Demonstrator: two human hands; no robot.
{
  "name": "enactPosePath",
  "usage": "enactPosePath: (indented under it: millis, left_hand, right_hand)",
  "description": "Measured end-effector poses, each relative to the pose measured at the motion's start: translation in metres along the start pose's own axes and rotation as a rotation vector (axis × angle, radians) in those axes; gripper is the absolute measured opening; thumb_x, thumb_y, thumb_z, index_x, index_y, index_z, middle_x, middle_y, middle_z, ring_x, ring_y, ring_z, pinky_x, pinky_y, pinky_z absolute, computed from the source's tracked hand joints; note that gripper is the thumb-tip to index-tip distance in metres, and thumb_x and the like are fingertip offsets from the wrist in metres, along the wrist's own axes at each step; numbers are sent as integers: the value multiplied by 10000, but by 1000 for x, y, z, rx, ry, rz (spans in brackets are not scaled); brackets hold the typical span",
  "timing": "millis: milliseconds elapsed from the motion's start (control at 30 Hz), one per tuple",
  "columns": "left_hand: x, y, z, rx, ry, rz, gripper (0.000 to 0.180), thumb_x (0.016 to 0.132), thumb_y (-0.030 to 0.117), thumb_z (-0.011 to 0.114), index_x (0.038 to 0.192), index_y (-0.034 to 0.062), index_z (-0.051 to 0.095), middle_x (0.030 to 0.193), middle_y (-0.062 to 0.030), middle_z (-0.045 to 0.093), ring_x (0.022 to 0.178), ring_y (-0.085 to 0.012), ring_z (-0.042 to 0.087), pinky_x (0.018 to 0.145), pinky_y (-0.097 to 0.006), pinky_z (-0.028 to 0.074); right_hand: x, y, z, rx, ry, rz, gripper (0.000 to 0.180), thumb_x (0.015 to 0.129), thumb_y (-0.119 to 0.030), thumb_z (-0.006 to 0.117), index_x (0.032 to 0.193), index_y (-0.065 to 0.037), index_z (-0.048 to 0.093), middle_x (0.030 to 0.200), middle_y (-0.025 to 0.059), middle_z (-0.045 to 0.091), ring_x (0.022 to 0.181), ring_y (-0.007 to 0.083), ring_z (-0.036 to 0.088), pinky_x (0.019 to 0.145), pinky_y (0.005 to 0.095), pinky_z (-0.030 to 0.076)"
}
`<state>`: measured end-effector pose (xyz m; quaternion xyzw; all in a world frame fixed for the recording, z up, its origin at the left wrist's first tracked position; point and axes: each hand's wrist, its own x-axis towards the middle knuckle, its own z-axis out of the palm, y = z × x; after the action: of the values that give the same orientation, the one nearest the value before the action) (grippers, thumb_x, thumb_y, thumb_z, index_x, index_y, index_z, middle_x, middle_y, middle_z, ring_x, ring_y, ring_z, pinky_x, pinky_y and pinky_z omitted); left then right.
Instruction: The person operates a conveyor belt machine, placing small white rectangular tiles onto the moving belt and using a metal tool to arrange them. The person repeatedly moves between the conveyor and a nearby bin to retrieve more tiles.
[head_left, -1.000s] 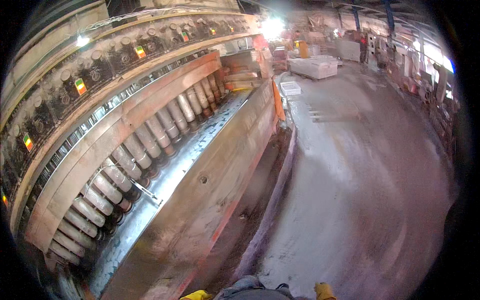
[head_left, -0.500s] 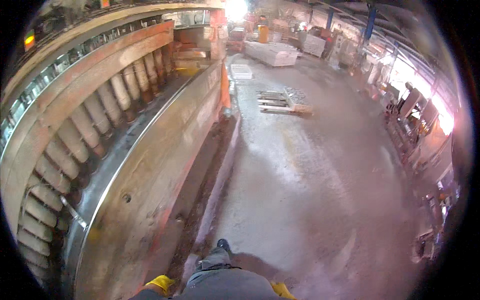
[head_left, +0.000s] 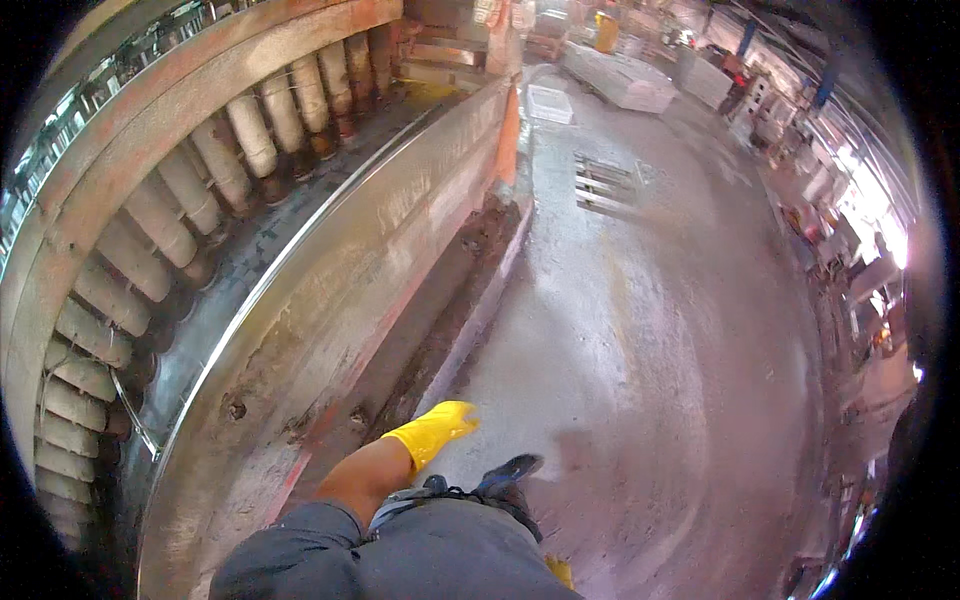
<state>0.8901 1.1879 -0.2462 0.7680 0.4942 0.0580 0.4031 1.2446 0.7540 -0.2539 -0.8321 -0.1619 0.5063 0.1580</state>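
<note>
My left hand [head_left: 440, 428], in a yellow glove, swings in front of my body over the concrete floor [head_left: 640, 400]. Its fingers look curled together and nothing shows in them. Only a yellow sliver of my right hand [head_left: 560, 571] shows beside my right hip, its fingers hidden by my body. Neither hand touches anything in view. To the left of my left hand runs a long, stained low wall [head_left: 300, 310] with a bright metal edge. My dark shoe [head_left: 512, 470] is on the floor just ahead of me.
Behind the wall is a row of pale cylinders [head_left: 160, 230] under a thick beam [head_left: 220, 65]. Ahead lie a slatted pallet [head_left: 603, 184], a white crate [head_left: 549, 103] and a large pale slab stack [head_left: 620, 80]. An orange post [head_left: 507, 140] stands at the wall's far end. Clutter [head_left: 850, 270] lines the right side.
My left hand has swung forward and right from beside the wall. My view has tilted down and turned left; the pallet and crate now appear farther right. A different stride shows.
</note>
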Motion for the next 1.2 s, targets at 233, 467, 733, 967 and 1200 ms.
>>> enactPosePath:
  millis: [233, 467, 733, 967, 1200]
  left_hand:
    - [86, 26, -87, 10, 4, 3, 577, 950, 496, 656, 1359, 91, 703, 1349, -235, 690, 1285, -426, 626, 1106, -492, 488]
    - [-19, -111, -66, 114, 159, -748, 474, 956, 417, 684, 1320, 117, 724, 1271, -217, 727, 1235, -412, 665, 1023, -497, 519]
    - [7, 109, -90, -151, -72, -881, 497, 991, 479, 611, 1316, 121, 725, 1226, -215, 747, 1188, -418, 693, 991, -526, 531]
    - [118, 24, -42, -241, -279, -923, 541, 982, 523, 626, 1332, 123, 731, 1332, -216, 704, 1250, -413, 664, 1047, -512, 513]
    - [399, -92, -177, 399, -319, -555, 436, 1007, 455, 601, 1283, 156, 760, 1226, -196, 715, 1127, -360, 683, 992, -486, 540]
  right_hand:
    - [113, -122, -46, -253, -158, -75, 415, 974, -311, 642, 1352, -140, 652, 1251, 143, 699, 1210, 326, 663, 865, 516, 595]
    - [270, -249, -158, -1479, -317, -748, 442, 964, -280, 640, 1398, -193, 635, 1310, 131, 680, 1284, 334, 648, 876, 538, 604]
    - [426, -445, -247, 167, -52, -185, 211, 1006, -189, 649, 1088, -13, 732, 936, 110, 765, 783, 246, 718, 635, 389, 564]
    - [453, -580, -223, 136, -121, -223, 441, 1005, -326, 701, 1247, 42, 706, 1096, 156, 770, 995, 218, 722, 882, 345, 566]
    - [460, -576, -244, 55, -204, -74, 494, 999, -397, 734, 1290, 2, 701, 1178, 129, 756, 1050, 235, 720, 863, 399, 570]
